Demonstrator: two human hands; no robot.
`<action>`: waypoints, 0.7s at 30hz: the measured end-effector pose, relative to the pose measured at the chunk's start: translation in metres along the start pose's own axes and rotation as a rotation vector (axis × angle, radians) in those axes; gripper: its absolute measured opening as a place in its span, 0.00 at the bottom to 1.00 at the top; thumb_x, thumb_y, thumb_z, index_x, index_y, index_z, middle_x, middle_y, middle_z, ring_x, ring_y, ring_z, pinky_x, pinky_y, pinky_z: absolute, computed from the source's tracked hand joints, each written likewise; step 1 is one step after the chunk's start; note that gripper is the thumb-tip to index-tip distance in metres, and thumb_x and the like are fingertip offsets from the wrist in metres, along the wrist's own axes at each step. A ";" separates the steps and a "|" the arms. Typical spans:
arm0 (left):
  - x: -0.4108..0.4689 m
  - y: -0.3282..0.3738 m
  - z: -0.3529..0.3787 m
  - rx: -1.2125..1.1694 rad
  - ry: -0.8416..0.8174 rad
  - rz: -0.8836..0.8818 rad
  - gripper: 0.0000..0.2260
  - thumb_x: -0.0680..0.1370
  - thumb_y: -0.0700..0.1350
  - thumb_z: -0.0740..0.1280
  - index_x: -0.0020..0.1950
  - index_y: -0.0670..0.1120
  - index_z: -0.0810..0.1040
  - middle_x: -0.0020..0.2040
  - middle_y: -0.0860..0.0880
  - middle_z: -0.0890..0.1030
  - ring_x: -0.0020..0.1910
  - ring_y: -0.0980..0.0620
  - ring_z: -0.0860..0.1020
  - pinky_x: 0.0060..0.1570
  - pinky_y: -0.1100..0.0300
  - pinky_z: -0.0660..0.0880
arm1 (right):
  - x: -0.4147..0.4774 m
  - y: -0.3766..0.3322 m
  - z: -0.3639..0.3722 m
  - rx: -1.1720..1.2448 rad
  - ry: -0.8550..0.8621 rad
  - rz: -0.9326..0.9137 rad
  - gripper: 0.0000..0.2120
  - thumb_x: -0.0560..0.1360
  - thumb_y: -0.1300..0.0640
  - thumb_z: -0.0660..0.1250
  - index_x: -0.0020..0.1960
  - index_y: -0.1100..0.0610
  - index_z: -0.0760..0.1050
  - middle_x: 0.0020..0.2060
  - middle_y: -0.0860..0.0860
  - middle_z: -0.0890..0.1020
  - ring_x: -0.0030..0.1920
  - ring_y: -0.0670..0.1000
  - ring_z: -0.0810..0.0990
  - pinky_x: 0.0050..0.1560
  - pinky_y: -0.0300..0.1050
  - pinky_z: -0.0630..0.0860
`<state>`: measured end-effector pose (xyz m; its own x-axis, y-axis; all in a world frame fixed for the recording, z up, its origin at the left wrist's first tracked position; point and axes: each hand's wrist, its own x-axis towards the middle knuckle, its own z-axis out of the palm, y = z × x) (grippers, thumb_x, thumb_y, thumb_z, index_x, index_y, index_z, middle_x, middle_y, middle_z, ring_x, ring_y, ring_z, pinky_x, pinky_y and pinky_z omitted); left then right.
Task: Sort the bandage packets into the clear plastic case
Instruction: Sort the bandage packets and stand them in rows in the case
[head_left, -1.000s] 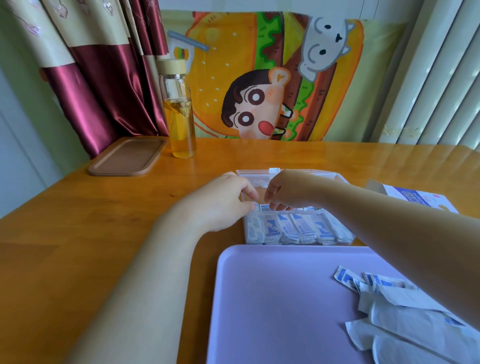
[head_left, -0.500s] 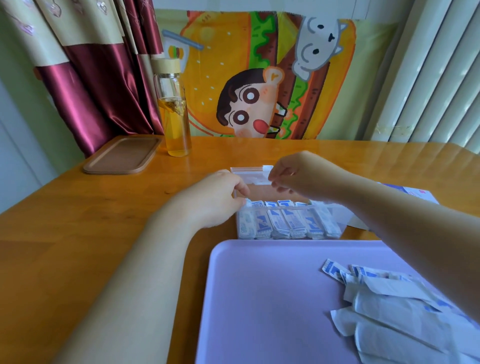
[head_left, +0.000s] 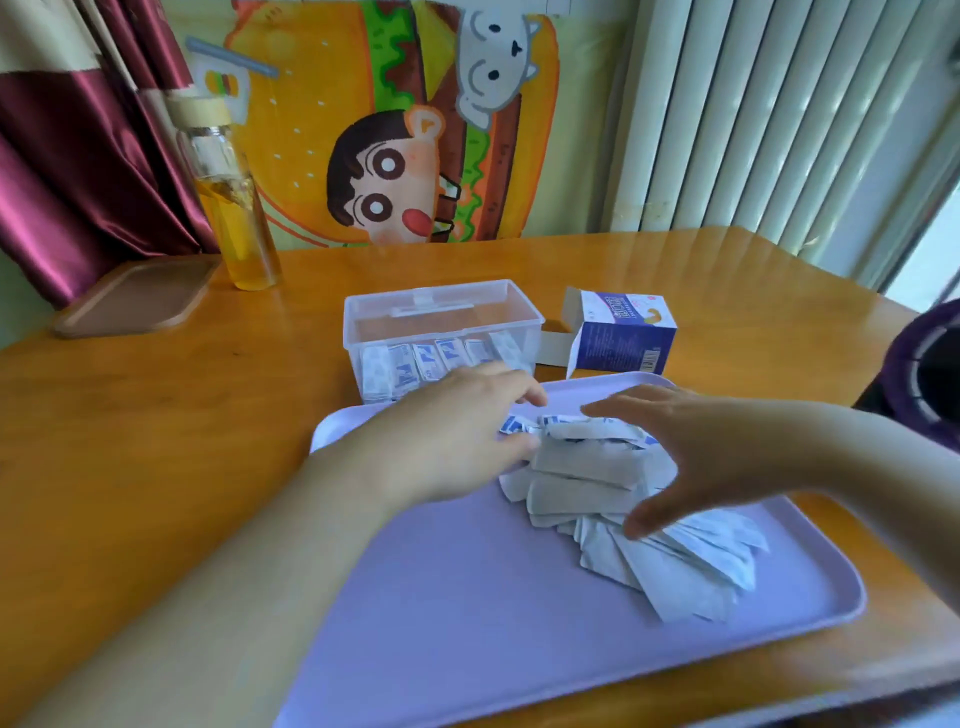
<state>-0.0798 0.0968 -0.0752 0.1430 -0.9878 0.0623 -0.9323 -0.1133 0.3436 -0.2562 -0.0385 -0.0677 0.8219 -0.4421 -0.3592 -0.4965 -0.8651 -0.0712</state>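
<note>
Both bare forearms reach forward, the left hand palm-down with fingers loosely extended, the right hand facing it with fingers and thumb spread wide, neither gripping anything.

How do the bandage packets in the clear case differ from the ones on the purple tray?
The cased packets stand on edge in a tidy row in the clear case; the tray packets lie flat in a loose, overlapping pile on the purple tray. The cased packets show blue print; the tray packets mostly plain white. Both are small white paper wrappers.
</note>
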 end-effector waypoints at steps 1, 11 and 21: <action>0.001 0.009 0.011 -0.026 -0.028 0.040 0.19 0.78 0.54 0.63 0.68 0.57 0.67 0.66 0.57 0.68 0.67 0.56 0.65 0.66 0.57 0.65 | -0.013 0.006 0.010 0.008 -0.035 0.024 0.54 0.60 0.29 0.69 0.74 0.38 0.40 0.74 0.37 0.49 0.75 0.44 0.51 0.72 0.47 0.58; 0.022 0.036 0.083 0.164 -0.217 0.004 0.29 0.77 0.65 0.54 0.76 0.61 0.49 0.78 0.56 0.46 0.76 0.55 0.45 0.74 0.49 0.44 | -0.032 -0.001 0.073 0.154 0.037 -0.004 0.48 0.70 0.32 0.62 0.75 0.44 0.35 0.75 0.49 0.41 0.76 0.53 0.40 0.74 0.50 0.49; -0.030 -0.013 0.065 0.173 -0.217 -0.184 0.31 0.77 0.66 0.53 0.76 0.60 0.47 0.78 0.58 0.45 0.76 0.56 0.46 0.74 0.52 0.45 | 0.005 -0.045 0.073 0.159 0.073 -0.208 0.43 0.73 0.34 0.60 0.76 0.45 0.38 0.76 0.54 0.39 0.75 0.54 0.36 0.73 0.49 0.40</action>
<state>-0.0936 0.1208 -0.1420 0.2573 -0.9468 -0.1933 -0.9427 -0.2899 0.1652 -0.2503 0.0152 -0.1345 0.9259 -0.2796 -0.2539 -0.3477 -0.8936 -0.2839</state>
